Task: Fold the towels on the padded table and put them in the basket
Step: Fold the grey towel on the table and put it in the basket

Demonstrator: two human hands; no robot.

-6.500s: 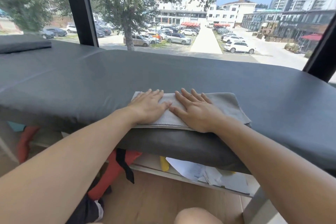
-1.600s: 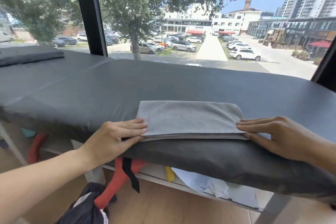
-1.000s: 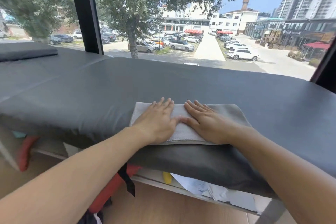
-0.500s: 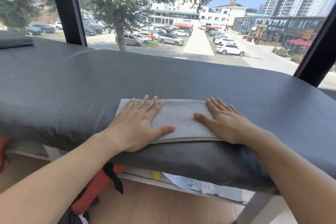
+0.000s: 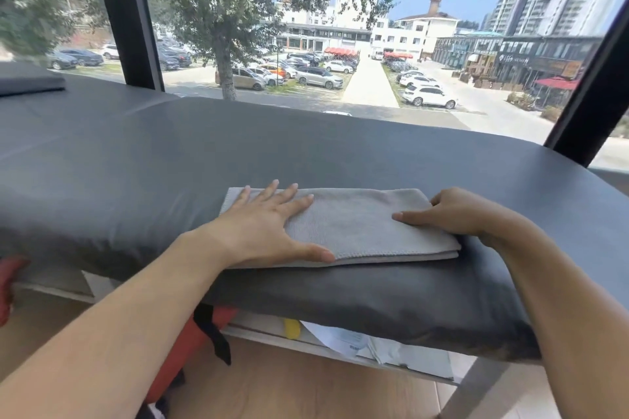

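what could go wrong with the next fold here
1. The towel lies right at the near edge of the padded table; a pull toward the body could slide it off onto the floor.
2. The right hand grips only the right end while the left hand presses flat, so the stacked layers might shift and the edges end up uneven.

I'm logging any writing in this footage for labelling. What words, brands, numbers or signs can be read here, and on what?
None can be read.
Shopfront sign outside the window: pale characters on a dark fascia, too small and blurred.
Papers on the shelf under the padded table: a bluish printed patch, illegible.
Grey towel: no label visible.
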